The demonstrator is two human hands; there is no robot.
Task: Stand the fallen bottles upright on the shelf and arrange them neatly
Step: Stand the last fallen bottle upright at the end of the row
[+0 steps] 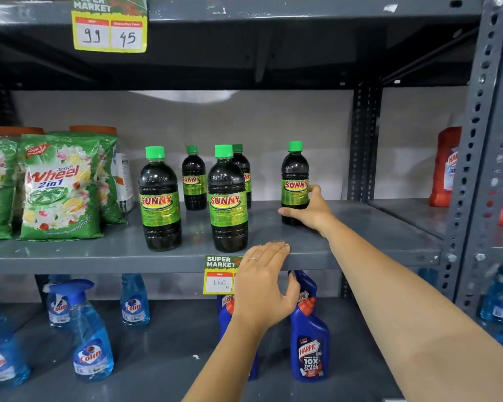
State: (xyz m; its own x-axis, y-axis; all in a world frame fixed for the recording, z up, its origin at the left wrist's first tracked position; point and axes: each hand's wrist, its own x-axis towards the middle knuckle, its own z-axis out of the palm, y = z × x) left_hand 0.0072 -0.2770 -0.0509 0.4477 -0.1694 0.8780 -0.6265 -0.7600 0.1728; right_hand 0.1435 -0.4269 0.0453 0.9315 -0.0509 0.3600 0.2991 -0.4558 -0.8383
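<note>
Several dark Sunny bottles with green caps stand upright on the grey middle shelf (99, 250). Two large ones stand in front, at the left (159, 198) and the centre (228, 198). Two smaller ones stand behind them, one (193, 178) in plain sight, the other (243, 166) half hidden by the centre bottle. A further bottle (294, 175) stands apart at the right, and my right hand (311, 210) is wrapped around its lower half. My left hand (263, 282) rests flat on the shelf's front edge, fingers together, holding nothing.
Green Wheel detergent bags (60, 187) fill the shelf's left end. Blue Colin spray bottles (87, 332) and blue Harpic bottles (310, 340) stand on the lower shelf. A perforated steel upright (476, 158) bounds the right; red Harpic bottles (445, 166) stand beyond it. A price tag (218, 275) hangs from the shelf edge.
</note>
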